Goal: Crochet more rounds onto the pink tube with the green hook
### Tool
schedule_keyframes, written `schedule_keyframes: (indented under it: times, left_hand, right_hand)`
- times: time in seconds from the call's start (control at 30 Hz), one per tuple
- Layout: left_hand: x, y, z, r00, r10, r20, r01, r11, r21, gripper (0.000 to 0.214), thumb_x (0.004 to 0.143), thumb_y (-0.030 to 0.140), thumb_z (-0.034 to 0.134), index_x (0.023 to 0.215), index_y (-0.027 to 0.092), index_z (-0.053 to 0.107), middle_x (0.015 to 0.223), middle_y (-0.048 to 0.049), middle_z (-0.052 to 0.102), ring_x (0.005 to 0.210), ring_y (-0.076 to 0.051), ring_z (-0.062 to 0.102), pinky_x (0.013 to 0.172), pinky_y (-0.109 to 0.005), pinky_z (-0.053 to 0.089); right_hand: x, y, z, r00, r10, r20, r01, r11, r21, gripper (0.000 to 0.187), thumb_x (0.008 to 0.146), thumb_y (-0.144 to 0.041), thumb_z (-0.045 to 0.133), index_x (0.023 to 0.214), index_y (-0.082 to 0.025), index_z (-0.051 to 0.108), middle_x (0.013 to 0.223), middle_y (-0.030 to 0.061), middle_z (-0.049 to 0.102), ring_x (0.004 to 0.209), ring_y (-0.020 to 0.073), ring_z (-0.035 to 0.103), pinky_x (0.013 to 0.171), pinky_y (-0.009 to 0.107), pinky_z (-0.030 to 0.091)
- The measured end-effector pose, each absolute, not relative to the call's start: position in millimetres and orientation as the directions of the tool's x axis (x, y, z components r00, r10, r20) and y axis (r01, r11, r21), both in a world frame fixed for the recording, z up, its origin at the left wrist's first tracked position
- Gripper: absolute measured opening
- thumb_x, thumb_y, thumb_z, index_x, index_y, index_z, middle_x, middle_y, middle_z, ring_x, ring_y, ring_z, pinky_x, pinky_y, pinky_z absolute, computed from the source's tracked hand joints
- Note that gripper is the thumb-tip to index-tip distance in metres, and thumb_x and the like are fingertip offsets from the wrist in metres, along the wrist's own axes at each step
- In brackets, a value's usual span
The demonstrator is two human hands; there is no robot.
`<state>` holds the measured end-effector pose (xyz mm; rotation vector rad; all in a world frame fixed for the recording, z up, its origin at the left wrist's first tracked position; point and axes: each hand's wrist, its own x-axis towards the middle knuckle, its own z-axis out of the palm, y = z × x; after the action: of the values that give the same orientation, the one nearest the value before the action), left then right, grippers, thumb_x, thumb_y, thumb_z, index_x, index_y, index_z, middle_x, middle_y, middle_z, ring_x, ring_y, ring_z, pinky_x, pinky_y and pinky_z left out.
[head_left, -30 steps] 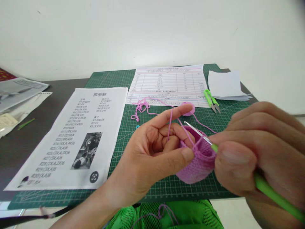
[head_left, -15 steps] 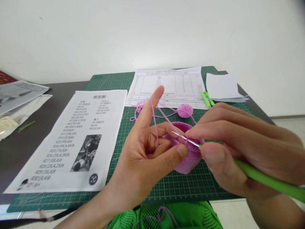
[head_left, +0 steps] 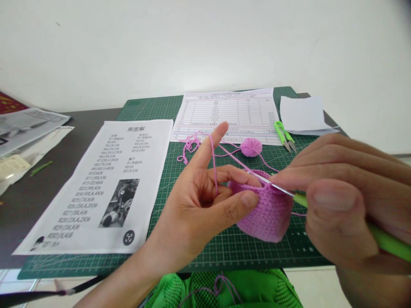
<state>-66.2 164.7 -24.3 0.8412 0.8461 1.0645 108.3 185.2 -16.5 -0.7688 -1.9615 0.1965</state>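
Note:
My left hand pinches the rim of a pink crocheted piece, shaped like a small cup, between thumb and fingers. Its index finger points up with pink yarn looped round it. In my right hand is a crochet hook with a green handle and a metal shaft. The hook's tip lies at the piece's upper edge, with yarn running over it from the raised finger. A pink yarn ball rests on the mat behind the piece.
A green cutting mat covers the dark table. On it are a printed pattern sheet, a table-printed sheet, green thread snips and white paper slips. Green mesh fabric shows below the table edge.
The crocheted piece and both hands have shifted right, and more of the piece's side shows. My right hand has drawn the hook rightward. The snips' blades are now uncovered.

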Motion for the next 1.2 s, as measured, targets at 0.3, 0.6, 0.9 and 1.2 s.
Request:
schedule_keyframes:
  times: [0.3, 0.6, 0.9, 1.2]
  left_hand:
    - [-70, 167, -25, 0.281, 0.943, -0.177, -0.412, 0.285, 0.865, 0.075, 0.078, 0.013, 0.076, 0.141, 0.040, 0.044, 0.084, 0.0024, 0.069, 0.056, -0.006, 0.049, 0.051, -0.021, 0.030]
    - [-68, 166, -24, 0.267, 0.947, -0.177, -0.399, 0.276, 0.875, 0.078, 0.078, 0.013, 0.075, 0.144, 0.036, 0.040, 0.082, 0.0012, 0.065, 0.055, -0.006, 0.045, 0.052, -0.022, 0.026]
    - [-67, 167, -26, 0.238, 0.961, -0.140, -0.396, 0.227, 0.890, 0.080, 0.079, 0.013, 0.075, 0.145, 0.036, 0.036, 0.079, 0.0026, 0.065, 0.049, -0.004, 0.031, 0.051, -0.021, 0.024]
    - [-69, 168, -28, 0.247, 0.954, -0.169, -0.403, 0.259, 0.878, 0.093, 0.075, 0.012, 0.078, 0.149, 0.037, 0.028, 0.077, 0.0036, 0.066, 0.048, -0.004, 0.028, 0.048, -0.018, 0.024]
  right_hand:
    - [105, 187, -25, -0.289, 0.694, 0.659, 0.383, 0.715, -0.585, 0.029, 0.094, -0.020, 0.052, 0.066, -0.020, 0.055, 0.059, -0.0034, 0.054, 0.058, 0.0107, 0.052, 0.060, 0.031, 0.044]
    - [102, 191, -21, -0.319, 0.678, 0.663, 0.322, 0.735, -0.597, 0.029, 0.095, -0.019, 0.051, 0.066, -0.021, 0.055, 0.058, -0.0028, 0.057, 0.052, 0.0111, 0.051, 0.058, 0.031, 0.047]
    - [97, 195, -23, -0.345, 0.583, 0.735, 0.411, 0.798, -0.440, 0.028, 0.090, -0.011, 0.055, 0.063, -0.017, 0.054, 0.057, -0.0005, 0.056, 0.055, 0.0094, 0.046, 0.058, 0.027, 0.045]
    - [97, 191, -24, -0.344, 0.622, 0.703, 0.405, 0.774, -0.487, 0.033, 0.092, -0.009, 0.047, 0.060, -0.018, 0.046, 0.057, -0.0015, 0.054, 0.056, 0.0090, 0.042, 0.057, 0.027, 0.043]
